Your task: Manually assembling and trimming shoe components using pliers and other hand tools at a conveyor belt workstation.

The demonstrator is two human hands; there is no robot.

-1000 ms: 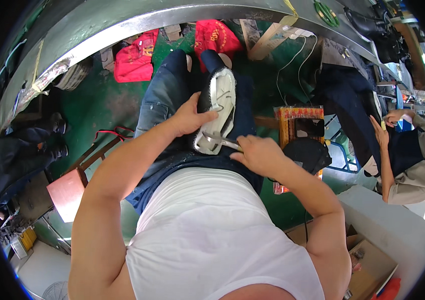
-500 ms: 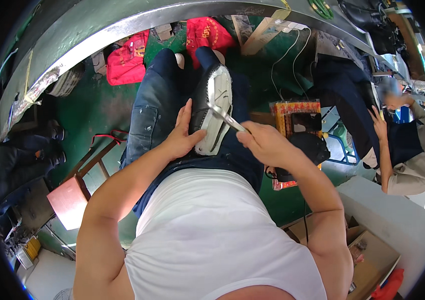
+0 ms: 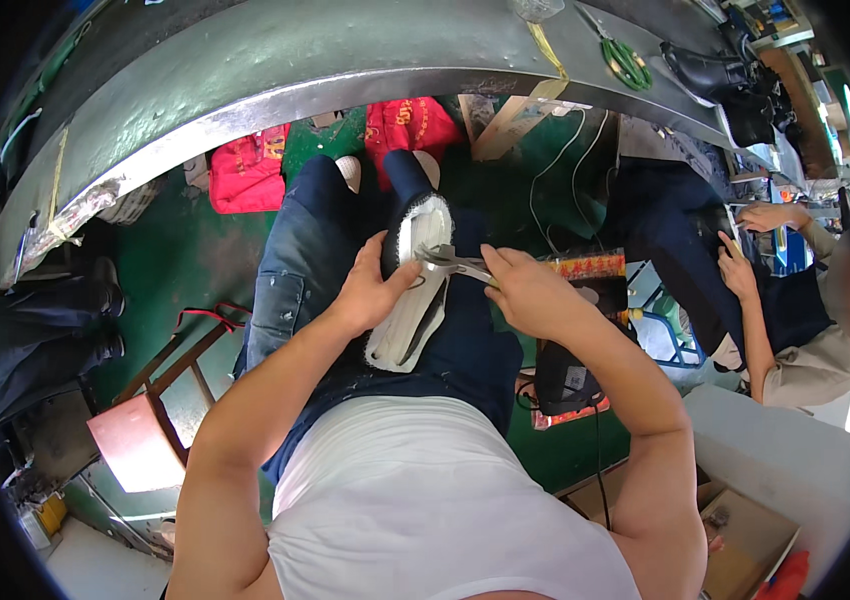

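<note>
- Across the lap (image 3: 280, 285), near the middle of the view, lies a shoe (image 3: 405, 325), pale sole up, running from one o'clock to seven; the thighs seem to serve as its rest, leaving the sole open to both hands.
- At the shoe's nine o'clock, the left hand (image 3: 373, 292) grips it, thumb on the sole and fingers along the dark side, probably to stop it rocking.
- From three o'clock, the right hand (image 3: 535, 295) is closed round the handles of pliers (image 3: 464, 265), their head over the upper part of the sole; the low angle likely lets them reach across it.
- Whether the pliers' jaws bite anything cannot be told. The shoe's upper is turned downward and mostly hidden.
- Toward twelve, the bench (image 3: 365, 60) runs out of view.
- At four, the right forearm (image 3: 625, 365) partly covers a black object (image 3: 567, 385), hard to identify.
- Toward three, a co-worker (image 3: 795, 335) handles something too small to name.
</note>
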